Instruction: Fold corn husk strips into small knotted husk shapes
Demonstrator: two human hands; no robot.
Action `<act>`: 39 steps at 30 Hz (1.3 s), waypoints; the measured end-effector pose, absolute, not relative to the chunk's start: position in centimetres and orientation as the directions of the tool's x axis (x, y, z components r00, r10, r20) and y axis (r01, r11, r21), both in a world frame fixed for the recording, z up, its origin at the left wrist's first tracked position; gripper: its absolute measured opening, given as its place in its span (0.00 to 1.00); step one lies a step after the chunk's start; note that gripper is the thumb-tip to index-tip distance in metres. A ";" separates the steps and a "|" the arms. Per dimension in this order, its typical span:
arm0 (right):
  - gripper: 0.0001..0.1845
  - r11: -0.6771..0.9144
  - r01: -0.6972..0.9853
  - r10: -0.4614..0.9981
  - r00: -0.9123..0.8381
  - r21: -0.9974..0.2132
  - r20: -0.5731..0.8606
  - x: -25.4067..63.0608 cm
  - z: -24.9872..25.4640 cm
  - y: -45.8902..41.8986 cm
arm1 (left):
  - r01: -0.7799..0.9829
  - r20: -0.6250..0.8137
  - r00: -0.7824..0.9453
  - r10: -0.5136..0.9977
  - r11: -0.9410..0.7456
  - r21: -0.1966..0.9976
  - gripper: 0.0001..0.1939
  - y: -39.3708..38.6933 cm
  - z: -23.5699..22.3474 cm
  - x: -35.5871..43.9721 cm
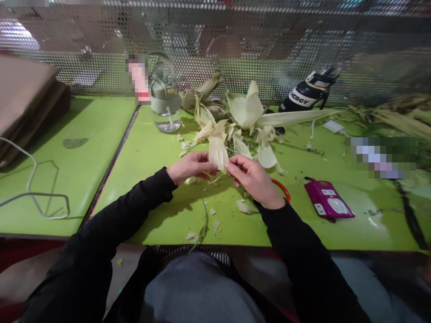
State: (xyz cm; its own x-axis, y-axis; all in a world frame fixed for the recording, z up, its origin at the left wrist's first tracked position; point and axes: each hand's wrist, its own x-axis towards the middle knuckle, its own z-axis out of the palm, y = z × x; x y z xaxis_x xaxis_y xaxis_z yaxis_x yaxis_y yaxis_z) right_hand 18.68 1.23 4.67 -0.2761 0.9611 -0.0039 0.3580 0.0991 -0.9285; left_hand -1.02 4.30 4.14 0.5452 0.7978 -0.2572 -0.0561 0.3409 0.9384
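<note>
Between my two hands is a pale, dry corn husk (218, 146), held up over the green table. My left hand (193, 168) pinches its lower left edge, fingers closed. At the lower right corner, the thumb and fingertips of my right hand (249, 177) are closed on the same husk. Just behind lies a loose pile of corn husks (245, 110), some curled and some flat. Small husk scraps (245, 206) and a thin green strand (204, 222) lie on the table in front. Part of a red-orange handle or ring (282, 188) shows beside my right wrist.
A clear water bottle (166, 101) stands behind my left hand; a black bottle (308, 92) leans at the back right. A purple power strip (328, 199) lies right. Stacked cardboard (27, 98) and a bent wire (33, 195) are left. A perforated metal screen (107, 58) closes the back.
</note>
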 end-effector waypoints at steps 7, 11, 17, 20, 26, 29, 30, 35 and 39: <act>0.15 0.111 0.367 0.954 -0.300 -0.924 -0.004 18.6 4.5 1.3 | -0.068 -0.271 0.553 0.788 0.367 0.928 0.04 4.3 4.0 -0.8; 0.17 0.119 0.407 0.957 -0.290 -0.905 -0.004 18.8 4.2 1.5 | -0.044 -0.259 0.544 0.798 0.335 0.941 0.03 4.2 4.1 -0.8; 0.16 0.080 0.373 0.937 -0.345 -0.924 -0.059 18.8 3.9 1.5 | 0.042 -0.257 0.540 0.802 0.279 0.959 0.01 4.3 4.3 -0.8; 0.15 -0.063 0.212 0.922 -0.362 -0.975 -0.138 18.7 4.2 1.4 | 0.042 -0.231 0.585 0.777 0.255 0.966 0.02 4.5 4.2 -0.9; 0.17 -0.325 -0.104 0.868 -0.427 -0.940 -0.253 19.1 5.4 1.7 | 0.090 -0.282 0.606 0.744 0.289 0.953 0.04 4.8 4.1 -1.2; 0.19 -0.283 -0.207 0.892 -0.415 -0.937 -0.178 19.8 6.4 1.9 | 0.137 -0.328 0.603 0.727 0.311 0.940 0.05 4.8 4.0 -1.3; 0.20 -0.237 -0.256 0.914 -0.386 -0.937 -0.126 20.1 6.8 1.9 | 0.145 -0.336 0.599 0.727 0.314 0.938 0.06 4.8 4.0 -1.3; 0.20 0.193 -0.484 0.979 0.039 -0.854 0.200 22.3 9.3 1.8 | 0.119 -0.365 0.582 0.727 0.368 0.922 0.06 5.1 3.5 -1.5; 0.16 0.529 -0.330 0.838 0.350 -0.782 0.419 24.3 9.5 2.5 | 0.057 -0.411 0.555 0.723 0.459 0.887 0.05 5.4 3.3 -1.6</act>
State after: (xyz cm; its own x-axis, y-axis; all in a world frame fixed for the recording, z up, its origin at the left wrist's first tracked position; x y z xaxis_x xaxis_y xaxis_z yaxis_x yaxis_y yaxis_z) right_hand 24.25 2.45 9.52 0.3502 0.8376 0.4192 -0.3299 0.5292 -0.7818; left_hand -1.59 5.45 3.28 0.5553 0.7233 -0.4105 0.0575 0.4590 0.8866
